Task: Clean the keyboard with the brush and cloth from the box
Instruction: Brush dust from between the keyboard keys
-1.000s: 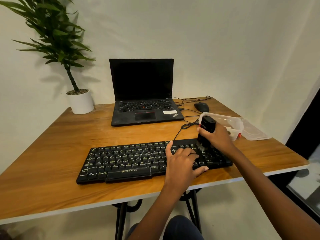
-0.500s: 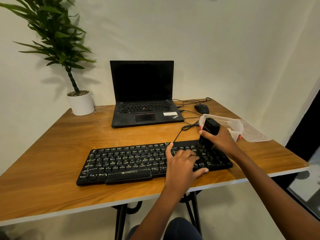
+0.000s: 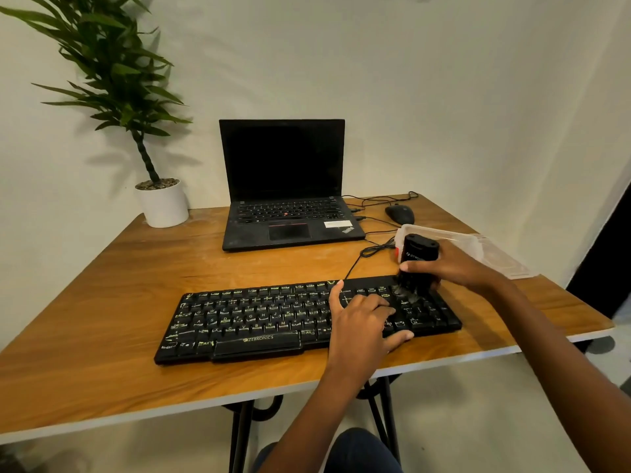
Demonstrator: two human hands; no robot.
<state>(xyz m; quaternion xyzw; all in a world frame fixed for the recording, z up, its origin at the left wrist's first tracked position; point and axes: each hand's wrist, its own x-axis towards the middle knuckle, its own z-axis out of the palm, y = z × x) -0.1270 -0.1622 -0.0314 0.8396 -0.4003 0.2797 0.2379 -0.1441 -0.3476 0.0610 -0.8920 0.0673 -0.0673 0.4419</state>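
Note:
A black keyboard (image 3: 252, 320) lies across the front of the wooden table (image 3: 102, 302). My right hand (image 3: 450, 268) grips a black brush (image 3: 418, 257) held upright, its bristles down on the keys at the keyboard's far right end. My left hand (image 3: 362, 322) rests on the keyboard's right part with fingers spread over the keys and thumb at the front edge. Behind the brush stands the clear plastic box (image 3: 474, 245), partly hidden by my right hand. No cloth is visible.
An open black laptop (image 3: 283, 199) sits at the back centre, a black mouse (image 3: 400, 214) and cables to its right. A potted plant (image 3: 162, 203) stands at the back left. The box's clear lid (image 3: 508, 262) lies near the right edge.
My right hand has shifted the brush slightly left along the keyboard's far right keys, bristles now splayed on them. My left hand has stayed in place.

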